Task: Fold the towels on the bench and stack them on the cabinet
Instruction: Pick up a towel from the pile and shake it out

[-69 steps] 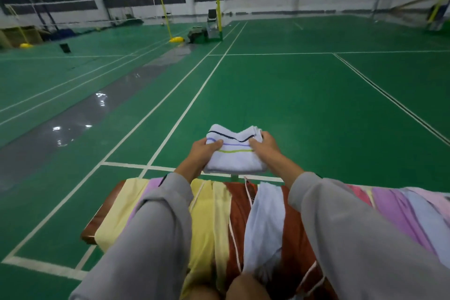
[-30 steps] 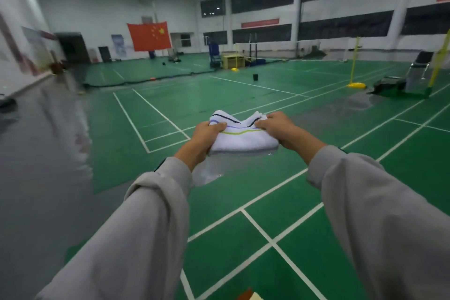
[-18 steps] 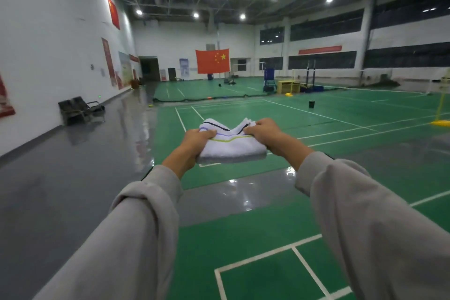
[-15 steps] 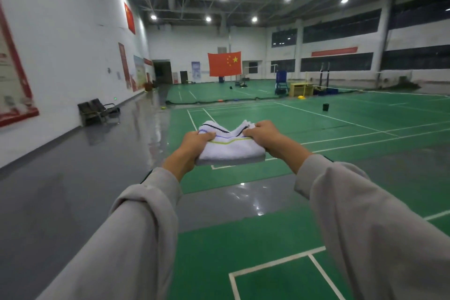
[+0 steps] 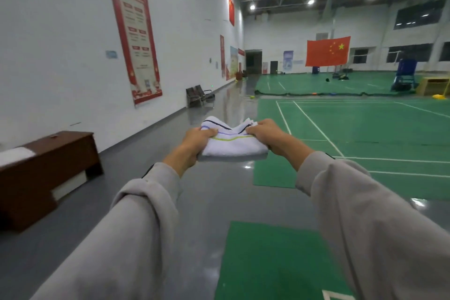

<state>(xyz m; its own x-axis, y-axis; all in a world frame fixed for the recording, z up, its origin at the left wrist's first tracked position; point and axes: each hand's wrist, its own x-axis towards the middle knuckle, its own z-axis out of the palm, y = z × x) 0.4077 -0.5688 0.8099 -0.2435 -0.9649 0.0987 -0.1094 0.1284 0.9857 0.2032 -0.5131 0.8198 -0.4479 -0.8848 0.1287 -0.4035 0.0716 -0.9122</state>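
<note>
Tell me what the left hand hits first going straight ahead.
Nothing close: gripping the towel, the left hand points down the grey floor toward the far doorway; depth is unclear.

The left hand and the right hand held the folded white striped towel in open air above the glossy grey floor. The dark brown wooden counter stood well off to the left against the white wall, and the way across the floor between it and the left hand lay open. A white folded cloth took up the near end of its top, while the far end showed bare wood. Two dark chairs stood against the wall further ahead, well apart from the hands.
</note>
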